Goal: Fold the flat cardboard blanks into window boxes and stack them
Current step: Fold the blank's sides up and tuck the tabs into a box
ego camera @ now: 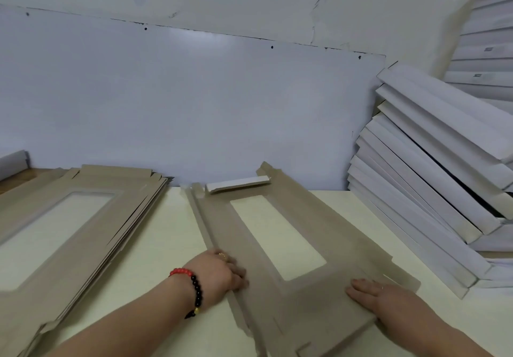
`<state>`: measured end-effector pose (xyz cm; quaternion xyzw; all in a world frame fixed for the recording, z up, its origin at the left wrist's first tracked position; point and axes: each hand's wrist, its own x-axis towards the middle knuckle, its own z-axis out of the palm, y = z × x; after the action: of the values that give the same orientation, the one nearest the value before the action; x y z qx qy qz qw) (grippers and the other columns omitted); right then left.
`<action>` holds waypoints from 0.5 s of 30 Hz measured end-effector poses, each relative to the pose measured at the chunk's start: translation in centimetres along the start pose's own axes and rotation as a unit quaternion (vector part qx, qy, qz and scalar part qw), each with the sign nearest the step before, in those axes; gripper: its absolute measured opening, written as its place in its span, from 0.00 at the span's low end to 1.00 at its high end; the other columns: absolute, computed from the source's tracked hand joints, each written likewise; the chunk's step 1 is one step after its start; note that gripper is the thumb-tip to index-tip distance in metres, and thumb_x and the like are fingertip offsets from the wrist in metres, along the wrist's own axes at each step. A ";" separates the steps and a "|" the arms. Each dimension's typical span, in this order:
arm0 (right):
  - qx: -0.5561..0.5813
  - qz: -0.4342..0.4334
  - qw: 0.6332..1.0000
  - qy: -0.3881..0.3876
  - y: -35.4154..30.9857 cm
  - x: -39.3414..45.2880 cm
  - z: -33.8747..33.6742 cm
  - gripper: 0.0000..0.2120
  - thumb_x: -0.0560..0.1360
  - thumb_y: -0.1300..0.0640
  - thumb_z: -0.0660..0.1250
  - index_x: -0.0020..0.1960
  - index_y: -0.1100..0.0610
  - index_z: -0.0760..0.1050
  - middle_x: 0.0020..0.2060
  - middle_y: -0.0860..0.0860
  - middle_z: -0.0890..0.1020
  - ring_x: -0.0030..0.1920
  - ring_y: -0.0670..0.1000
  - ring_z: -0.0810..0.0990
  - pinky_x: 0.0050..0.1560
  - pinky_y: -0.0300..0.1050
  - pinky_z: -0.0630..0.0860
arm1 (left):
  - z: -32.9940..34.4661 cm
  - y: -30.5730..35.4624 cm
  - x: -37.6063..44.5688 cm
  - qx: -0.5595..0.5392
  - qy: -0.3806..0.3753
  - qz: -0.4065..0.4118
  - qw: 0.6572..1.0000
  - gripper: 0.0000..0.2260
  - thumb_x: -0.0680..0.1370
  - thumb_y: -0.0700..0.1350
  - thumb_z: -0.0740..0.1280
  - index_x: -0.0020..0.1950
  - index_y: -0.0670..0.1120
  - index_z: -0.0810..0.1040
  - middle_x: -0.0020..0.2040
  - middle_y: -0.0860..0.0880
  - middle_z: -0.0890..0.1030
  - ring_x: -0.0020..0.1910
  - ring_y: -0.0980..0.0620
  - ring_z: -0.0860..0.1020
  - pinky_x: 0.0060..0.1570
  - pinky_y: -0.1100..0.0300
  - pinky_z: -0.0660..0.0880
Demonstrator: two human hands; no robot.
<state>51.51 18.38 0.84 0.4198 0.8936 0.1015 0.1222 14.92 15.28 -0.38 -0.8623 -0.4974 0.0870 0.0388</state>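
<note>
**Q:** What lies round your hands, biggest first?

**A:** Table (172, 234) under everything. Off to the right of my right hand, well apart, a leaning stack of finished boxes (433, 179), white sides out. Left of my left hand, a pile of flat blanks (72, 218), windows up. Between my hands, the one blank (277, 245) I am working, brown side up, flat on the table.

**Q:** Which way does it run?

**A:** Long axis goes from my body away toward the wall, slanted a little left at the far end. Its window (276, 236) follows the same line. One small far flap (238, 184) is already turned up, white face showing.

**Q:** Hands?

**A:** Left hand (219, 273), beaded bracelet (191, 287) on the wrist, sits on the blank's left long edge, fingers curled at the side strip (205, 231); whether they pinch it or only press, I cannot tell. Right hand (374, 292) lies flat, fingers straight, palm pressing the near right panel. It grips nothing.

**Q:** How do you do this fold well?

**A:** My judgement: keep the right palm down as an anchor so the blank does not skid, and lift the left strip along its scored crease evenly, running the fingers away from me so the whole length turns up together. Risk is a crooked crease if I raise only the near end.
</note>
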 end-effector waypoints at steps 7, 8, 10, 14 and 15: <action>-0.017 0.014 1.000 -0.009 -6.3 1.1 -0.8 0.19 0.68 0.57 0.64 0.56 0.61 0.82 0.51 0.64 0.83 0.46 0.51 0.85 0.39 0.44 0.81 | -1.7 2.0 -0.5 0.018 -0.233 -0.105 0.967 0.29 0.74 0.48 0.62 0.75 0.47 0.62 0.77 0.46 0.59 0.77 0.48 0.53 0.75 0.45 0.46; -0.020 0.020 0.999 0.037 -7.0 1.1 -0.5 0.17 0.64 0.58 0.60 0.43 0.59 0.86 0.38 0.59 0.85 0.32 0.49 0.84 0.25 0.41 0.78 | -2.1 2.9 -0.4 -0.013 -0.248 -0.099 0.964 0.27 0.75 0.50 0.61 0.74 0.48 0.64 0.75 0.46 0.62 0.76 0.47 0.56 0.75 0.45 0.49; -0.029 0.032 0.994 0.097 -8.0 1.5 0.3 0.22 0.60 0.59 0.51 0.33 0.59 0.85 0.29 0.55 0.84 0.21 0.49 0.79 0.16 0.39 0.70 | -2.3 5.1 -0.3 -0.071 -0.255 -0.118 0.957 0.24 0.77 0.52 0.59 0.72 0.47 0.67 0.73 0.44 0.66 0.73 0.43 0.62 0.73 0.45 0.57; -0.096 0.040 0.983 0.153 -9.3 2.1 0.5 0.23 0.59 0.59 0.50 0.32 0.58 0.85 0.27 0.55 0.83 0.21 0.49 0.79 0.15 0.38 0.69 | -1.9 9.4 -1.5 -0.072 -0.179 -0.161 0.968 0.21 0.81 0.42 0.54 0.73 0.37 0.60 0.72 0.36 0.62 0.69 0.35 0.64 0.68 0.42 0.63; -0.089 0.042 0.985 0.142 -9.5 2.0 0.4 0.22 0.59 0.59 0.50 0.32 0.57 0.85 0.27 0.55 0.82 0.20 0.48 0.79 0.15 0.37 0.69 | -1.8 9.9 -1.9 -0.081 -0.166 -0.162 0.969 0.20 0.81 0.41 0.53 0.71 0.36 0.61 0.71 0.35 0.62 0.69 0.35 0.65 0.66 0.41 0.65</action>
<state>43.50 14.07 -2.49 0.4255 0.8710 0.2443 0.0264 22.78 8.70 0.09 -0.7443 -0.6350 0.1805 -0.1008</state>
